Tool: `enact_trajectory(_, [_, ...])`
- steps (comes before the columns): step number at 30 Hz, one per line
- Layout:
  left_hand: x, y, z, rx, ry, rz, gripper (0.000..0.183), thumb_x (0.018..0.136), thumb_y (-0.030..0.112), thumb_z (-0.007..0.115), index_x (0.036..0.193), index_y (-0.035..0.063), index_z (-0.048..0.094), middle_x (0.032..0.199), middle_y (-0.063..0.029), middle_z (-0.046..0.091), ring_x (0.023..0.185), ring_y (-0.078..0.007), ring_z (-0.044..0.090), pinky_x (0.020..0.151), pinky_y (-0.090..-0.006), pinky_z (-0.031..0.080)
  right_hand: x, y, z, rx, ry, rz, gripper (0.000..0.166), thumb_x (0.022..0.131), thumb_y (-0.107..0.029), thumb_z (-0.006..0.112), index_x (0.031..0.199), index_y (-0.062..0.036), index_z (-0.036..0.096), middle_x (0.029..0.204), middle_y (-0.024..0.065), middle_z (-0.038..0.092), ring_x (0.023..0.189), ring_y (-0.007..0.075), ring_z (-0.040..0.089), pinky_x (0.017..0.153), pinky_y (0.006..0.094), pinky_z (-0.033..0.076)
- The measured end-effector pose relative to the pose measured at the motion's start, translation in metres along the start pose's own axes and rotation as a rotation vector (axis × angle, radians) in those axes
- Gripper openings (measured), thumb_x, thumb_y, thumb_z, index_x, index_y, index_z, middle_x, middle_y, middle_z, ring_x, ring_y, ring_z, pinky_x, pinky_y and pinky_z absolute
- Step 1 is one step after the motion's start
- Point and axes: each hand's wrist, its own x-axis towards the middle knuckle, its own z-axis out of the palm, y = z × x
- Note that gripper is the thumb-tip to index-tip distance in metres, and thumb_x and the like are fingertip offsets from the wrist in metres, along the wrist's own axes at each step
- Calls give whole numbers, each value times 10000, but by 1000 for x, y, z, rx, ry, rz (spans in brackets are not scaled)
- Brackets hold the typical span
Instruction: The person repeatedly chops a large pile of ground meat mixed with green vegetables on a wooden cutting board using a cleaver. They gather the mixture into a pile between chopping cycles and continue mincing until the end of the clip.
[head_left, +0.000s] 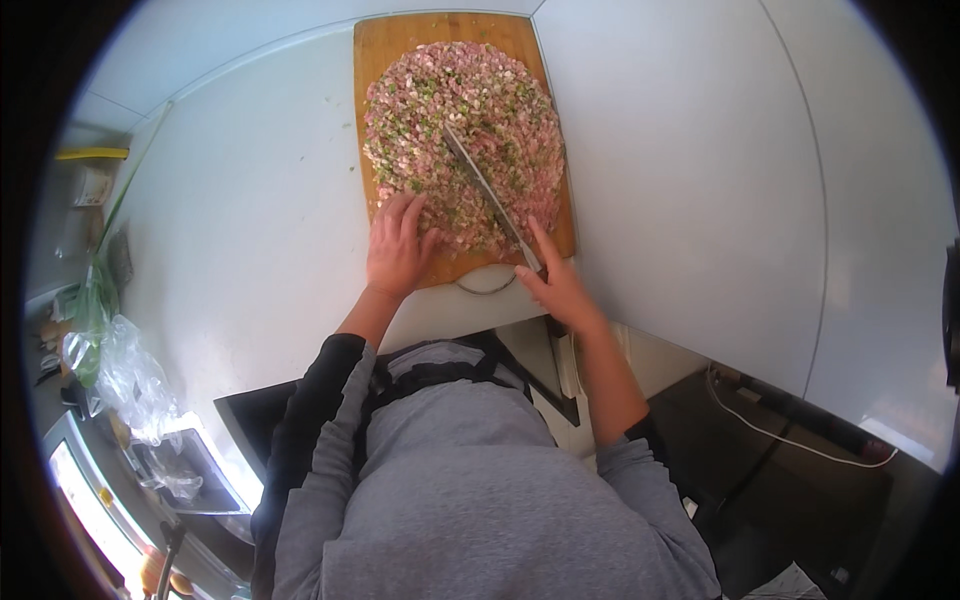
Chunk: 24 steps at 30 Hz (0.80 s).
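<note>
A wide round layer of minced pink meat mixed with chopped green pieces (465, 112) covers most of a wooden cutting board (382, 30). My right hand (562, 289) grips a knife (487, 191) at the board's near right corner. Its blade slants up and left across the mince, spine or edge upward, and the handle is mostly hidden in my fist. One finger of that hand stretches out beside the blade. My left hand (397, 236) rests at the near left edge of the board, its fingertips touching the mince. A metal loop handle (486, 289) sticks out at the board's near end.
The board lies on a white countertop (300, 225), close against a white wall panel (690, 172) on the right. At left are a long green stalk (135, 176), clear plastic bags (135, 375) and a sink (195, 472). A white cable (795, 442) hangs at lower right.
</note>
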Motion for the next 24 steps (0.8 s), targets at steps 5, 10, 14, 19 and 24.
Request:
enact_trajectory(5, [-3, -4, 1, -9, -15, -8, 595, 885, 246, 713, 1421, 113, 492, 1381, -125, 478, 1349, -350, 430, 1141, -487, 361, -16, -15, 0, -51, 108, -167, 728, 1011, -205, 578, 1634, -208, 200, 882, 123, 648, 686, 171, 590, 674, 321, 489])
enact_trajectory(10, [-1, -3, 0, -57, -41, 3, 591, 890, 255, 711, 1418, 105, 492, 1386, -126, 473, 1343, -353, 433, 1131, -488, 363, -69, -29, 66, 661, 400, -176, 677, 1055, -167, 482, 1641, -161, 143, 755, 46, 565, 560, 91, 514, 548, 249, 462])
enact_trajectory(14, [1, -4, -2, -124, -59, 38, 579, 900, 250, 701, 1415, 92, 489, 1385, -129, 469, 1330, -360, 439, 1125, -487, 362, -67, -29, 125, 782, 500, -54, 664, 1072, -121, 406, 1646, -249, 98, 725, 8, 462, 538, 82, 454, 485, 234, 445])
enact_trajectory(19, [2, -6, -7, -170, -70, 33, 564, 916, 244, 687, 1420, 88, 485, 1386, -138, 465, 1321, -361, 439, 1116, -476, 360, -49, -51, 120, 669, 464, 152, 651, 1080, -139, 407, 1644, -272, 111, 711, 3, 458, 517, 73, 454, 467, 229, 435])
enact_trajectory(24, [2, -12, -10, -189, -77, 13, 563, 922, 243, 683, 1426, 88, 483, 1383, -138, 464, 1331, -355, 428, 1118, -476, 349, -63, -64, 110, 562, 643, -75, 653, 1073, -125, 402, 1644, -272, 123, 688, -8, 450, 514, 69, 448, 462, 251, 430])
